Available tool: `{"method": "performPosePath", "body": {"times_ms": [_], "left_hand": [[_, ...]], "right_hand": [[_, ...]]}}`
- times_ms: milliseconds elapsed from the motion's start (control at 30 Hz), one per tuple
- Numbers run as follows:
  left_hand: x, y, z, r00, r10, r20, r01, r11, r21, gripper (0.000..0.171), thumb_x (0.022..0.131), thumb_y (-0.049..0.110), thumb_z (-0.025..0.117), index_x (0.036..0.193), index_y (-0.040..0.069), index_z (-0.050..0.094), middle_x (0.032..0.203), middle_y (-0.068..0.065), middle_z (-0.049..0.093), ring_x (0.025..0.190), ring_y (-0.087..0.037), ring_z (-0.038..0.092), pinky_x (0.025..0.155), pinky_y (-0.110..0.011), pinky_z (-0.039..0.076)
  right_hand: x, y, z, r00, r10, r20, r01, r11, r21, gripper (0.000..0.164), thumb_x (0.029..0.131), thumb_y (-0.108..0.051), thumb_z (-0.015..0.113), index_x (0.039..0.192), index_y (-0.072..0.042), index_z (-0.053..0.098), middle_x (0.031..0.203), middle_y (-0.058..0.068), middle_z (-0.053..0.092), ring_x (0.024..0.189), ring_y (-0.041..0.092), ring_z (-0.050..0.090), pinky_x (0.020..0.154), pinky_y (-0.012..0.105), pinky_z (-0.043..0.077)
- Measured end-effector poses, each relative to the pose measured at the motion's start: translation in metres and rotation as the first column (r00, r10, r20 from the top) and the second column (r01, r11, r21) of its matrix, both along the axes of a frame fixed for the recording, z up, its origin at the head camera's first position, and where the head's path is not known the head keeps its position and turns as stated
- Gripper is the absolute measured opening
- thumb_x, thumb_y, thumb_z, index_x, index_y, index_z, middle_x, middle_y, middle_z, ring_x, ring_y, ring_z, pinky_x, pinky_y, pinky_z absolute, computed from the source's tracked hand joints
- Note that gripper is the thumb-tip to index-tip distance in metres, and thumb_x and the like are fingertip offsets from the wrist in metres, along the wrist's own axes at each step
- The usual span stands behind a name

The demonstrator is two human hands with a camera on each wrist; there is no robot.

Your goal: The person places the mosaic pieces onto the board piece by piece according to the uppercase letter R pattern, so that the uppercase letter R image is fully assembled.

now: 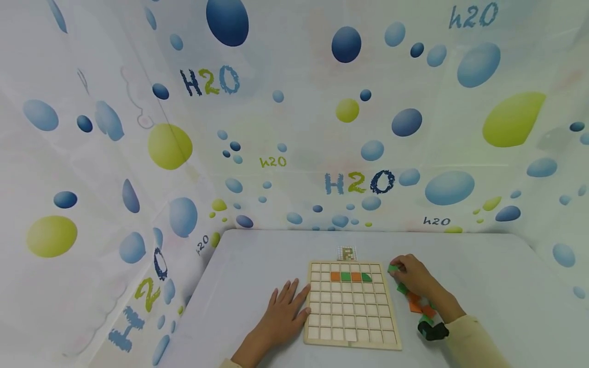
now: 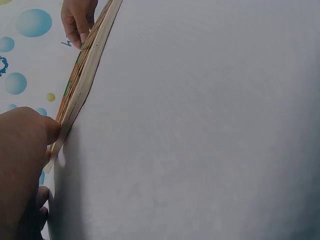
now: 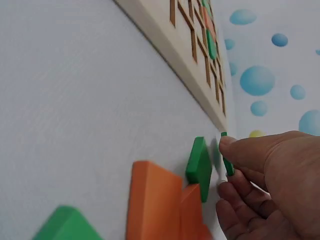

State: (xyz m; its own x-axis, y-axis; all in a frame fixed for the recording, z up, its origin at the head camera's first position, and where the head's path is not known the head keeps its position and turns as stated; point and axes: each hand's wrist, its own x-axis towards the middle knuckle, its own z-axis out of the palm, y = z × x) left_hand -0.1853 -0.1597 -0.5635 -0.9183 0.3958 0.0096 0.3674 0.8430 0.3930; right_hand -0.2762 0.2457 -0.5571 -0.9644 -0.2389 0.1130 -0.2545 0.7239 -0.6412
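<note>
A wooden grid board (image 1: 347, 309) lies on the table, with two orange squares (image 1: 335, 276), a green square (image 1: 345, 276) and a green rounded tile (image 1: 366, 277) in one row near its far edge. My left hand (image 1: 284, 313) is spread flat on the table, its thumb and fingertip at the board's left edge. Beyond the board's right edge, my right hand (image 1: 414, 273) pinches a green tile (image 3: 227, 155) between thumb and fingers. Under that hand lie loose orange tiles (image 3: 155, 200) and green tiles (image 3: 199, 162).
A small pattern card (image 1: 346, 253) stands at the board's far edge. A black object (image 1: 432, 331), partly under the right wrist, is near the loose tiles. White table (image 1: 257, 266) surrounds the board, and a printed curtain (image 1: 294, 128) hangs behind it.
</note>
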Motion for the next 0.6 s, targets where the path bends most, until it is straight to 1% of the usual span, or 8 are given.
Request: {"method": "performPosePath", "body": {"times_ms": [167,233,400,600], "left_hand": [[-0.001,0.0,-0.001,1.0,0.0,-0.003,0.0,1.0,-0.007,0.06,0.112,0.049,0.042,0.166,0.024,0.036,0.173,-0.017,0.027,0.161,-0.042,0.022,0.123,-0.071,0.017],[-0.001,0.0,-0.001,1.0,-0.001,-0.005,0.001,1.0,-0.011,0.06,0.112,0.049,0.042,0.166,0.024,0.036,0.173,-0.017,0.027,0.161,-0.042,0.022,0.124,-0.071,0.017],[-0.001,0.0,-0.002,1.0,0.001,-0.002,-0.001,1.0,-0.009,0.06,0.112,0.049,0.042,0.166,0.025,0.036,0.173,-0.016,0.027,0.161,-0.042,0.021,0.124,-0.071,0.017],[-0.003,-0.001,-0.005,1.0,0.002,-0.011,-0.002,1.0,-0.01,0.06,0.112,0.051,0.041,0.167,0.026,0.035,0.174,-0.016,0.027,0.161,-0.041,0.022,0.124,-0.071,0.017]], "right_hand": [[0.004,-0.011,0.011,1.0,0.017,-0.021,-0.018,1.0,-0.026,0.023,0.098,-0.011,0.073,0.115,0.004,0.07,0.106,0.015,0.062,0.098,0.029,0.063,0.089,0.05,0.055],[0.005,-0.018,0.013,0.999,0.031,-0.026,-0.032,0.999,-0.038,0.021,0.099,-0.01,0.071,0.116,0.003,0.07,0.107,0.014,0.062,0.1,0.029,0.062,0.091,0.051,0.054],[0.005,-0.04,0.019,0.997,0.067,-0.041,-0.068,0.997,-0.021,0.02,0.099,-0.006,0.07,0.117,0.001,0.07,0.109,0.014,0.061,0.101,0.028,0.061,0.091,0.05,0.054],[0.008,-0.073,0.026,0.995,0.095,0.011,-0.095,0.995,-0.033,0.022,0.101,-0.009,0.071,0.12,0.0,0.068,0.114,0.013,0.059,0.106,0.029,0.06,0.093,0.05,0.053]]}}
